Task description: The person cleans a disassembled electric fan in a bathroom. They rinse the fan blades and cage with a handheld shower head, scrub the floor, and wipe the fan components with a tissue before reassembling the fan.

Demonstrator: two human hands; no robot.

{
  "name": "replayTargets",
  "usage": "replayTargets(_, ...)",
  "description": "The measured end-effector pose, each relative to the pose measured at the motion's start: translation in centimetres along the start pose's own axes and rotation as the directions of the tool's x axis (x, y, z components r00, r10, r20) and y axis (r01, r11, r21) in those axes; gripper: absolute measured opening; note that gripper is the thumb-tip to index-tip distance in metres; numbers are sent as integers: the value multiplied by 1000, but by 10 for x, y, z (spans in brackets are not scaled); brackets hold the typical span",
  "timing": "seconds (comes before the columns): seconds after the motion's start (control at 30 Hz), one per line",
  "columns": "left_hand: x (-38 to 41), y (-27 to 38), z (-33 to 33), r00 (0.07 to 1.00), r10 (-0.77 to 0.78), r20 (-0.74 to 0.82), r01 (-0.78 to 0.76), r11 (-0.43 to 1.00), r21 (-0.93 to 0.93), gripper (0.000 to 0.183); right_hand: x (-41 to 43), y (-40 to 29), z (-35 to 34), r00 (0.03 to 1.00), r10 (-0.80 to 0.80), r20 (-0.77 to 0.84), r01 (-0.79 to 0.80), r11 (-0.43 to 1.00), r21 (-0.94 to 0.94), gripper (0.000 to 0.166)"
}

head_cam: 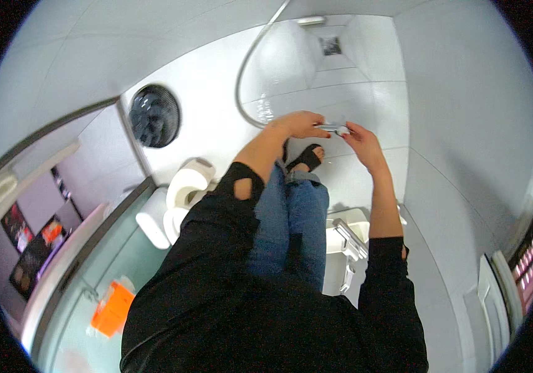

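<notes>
My left hand (300,125) grips a chromed shower handset (329,127) at the end of a grey flexible hose (239,84). At the handset's other end, my right hand (361,140) has its fingers on a whitish part whose exact kind is unclear. The hose curves down from the top edge of the view to my left hand. Both hands are above a pale tiled floor (373,112), which looks wet in places. Below the hands is my foot in a black sandal (307,158).
A square floor drain (330,46) lies in the far tiles. To the left stands a round dark basket (154,115) with dark contents. A white toilet (191,179) is at left, a bidet with a chrome tap (350,238) at lower right. An orange object (113,308) shows by the glass panel (68,342).
</notes>
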State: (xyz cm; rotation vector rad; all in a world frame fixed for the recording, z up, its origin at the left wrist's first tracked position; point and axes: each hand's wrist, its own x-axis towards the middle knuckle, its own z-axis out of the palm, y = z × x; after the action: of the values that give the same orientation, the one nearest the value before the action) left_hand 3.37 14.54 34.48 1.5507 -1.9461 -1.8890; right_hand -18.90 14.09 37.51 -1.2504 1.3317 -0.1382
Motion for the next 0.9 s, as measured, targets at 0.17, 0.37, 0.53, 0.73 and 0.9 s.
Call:
replayTargets(0.17, 10, -6, -28, 989, -40, 141, 56, 991, -118, 48, 10, -35, 2, 999, 47, -25, -44, 993, 114, 35)
replayTargets(0.37, 15, 12, -62, 964, -104, 245, 156, 967, -202, 36, 25, -59, -10, 994, 53, -93, -54, 998, -14, 34)
replayTargets(0.53, 13, 14, -82, 967, -138, 213, 178, 967, -183, 39, 40, -80, -10, 993, -1, -114, -3, 999, -40, 33)
replayTargets(0.73, 13, 5, -85, 962, -153, 226, 205, 952, -226, 38, 48, -91, -6, 996, 14, -88, -21, 997, -78, 34)
replayTargets(0.9, 9, 3, -85, 964, -135, 230, 193, 947, -255, 37, 52, -80, -1, 994, -20, -107, 12, 997, -78, 31)
